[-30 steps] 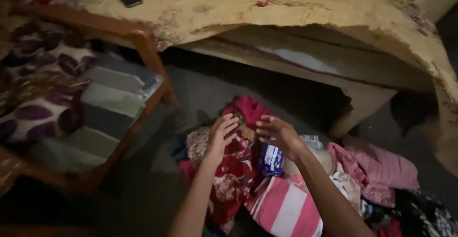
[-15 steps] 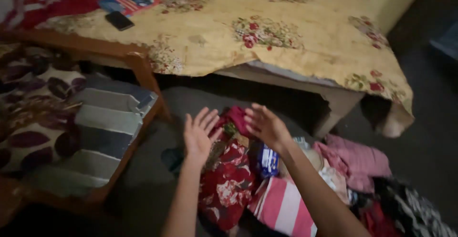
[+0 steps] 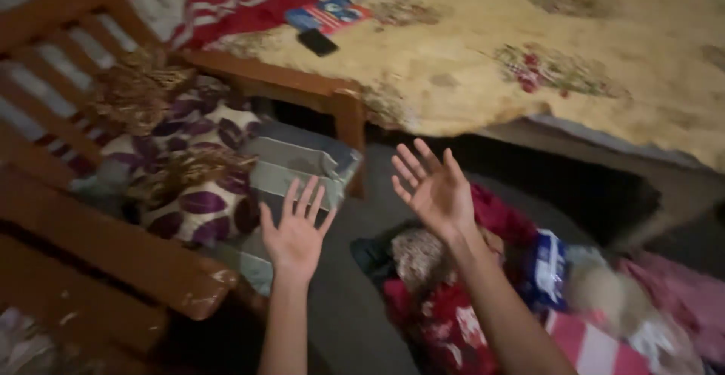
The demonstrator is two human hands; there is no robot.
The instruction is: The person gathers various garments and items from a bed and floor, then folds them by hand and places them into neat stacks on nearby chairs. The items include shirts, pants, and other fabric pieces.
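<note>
Bed (image 3: 604, 111) at twelve to two o'clock, covered by a yellow floral sheet (image 3: 483, 43); on it lie a dark phone (image 3: 317, 42), a blue-and-red flat packet (image 3: 328, 14) just beside it, and a red-and-white striped cloth (image 3: 234, 1) at eleven o'clock. Dark floor (image 3: 355, 299) at six o'clock bears a heap of clothes (image 3: 483, 299) from five to three o'clock. Wooden chair (image 3: 113, 246) at nine o'clock carries a purple-leaf cushion (image 3: 181, 186) and a grey striped cushion (image 3: 294, 156).

Phone (image 3: 317, 41) on bed (image 3: 604, 88); chair (image 3: 113, 216) left of bed; clothes pile (image 3: 529, 299) on floor before bed.
</note>
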